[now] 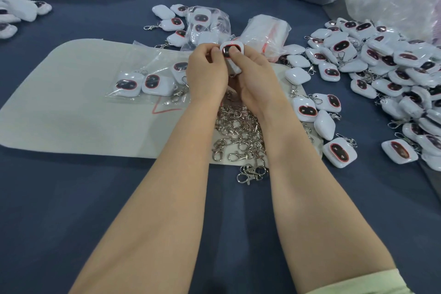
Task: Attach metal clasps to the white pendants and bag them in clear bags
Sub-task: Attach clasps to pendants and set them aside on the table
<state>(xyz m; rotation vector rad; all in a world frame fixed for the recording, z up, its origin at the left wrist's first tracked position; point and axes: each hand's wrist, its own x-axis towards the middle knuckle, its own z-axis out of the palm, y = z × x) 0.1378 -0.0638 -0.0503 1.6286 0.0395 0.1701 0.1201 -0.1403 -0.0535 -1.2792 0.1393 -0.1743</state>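
We pinch one white pendant (231, 49) just above frame centre, dark face towards us: our left hand (205, 71) curls onto its left edge, our right hand (253, 79) lays a thumb across it. Its lower end hides between our palms; the clasps (238, 131) lie directly below.

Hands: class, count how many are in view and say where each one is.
2. The left hand and right hand meet over the white mat, both holding one white pendant. None seem hidden.
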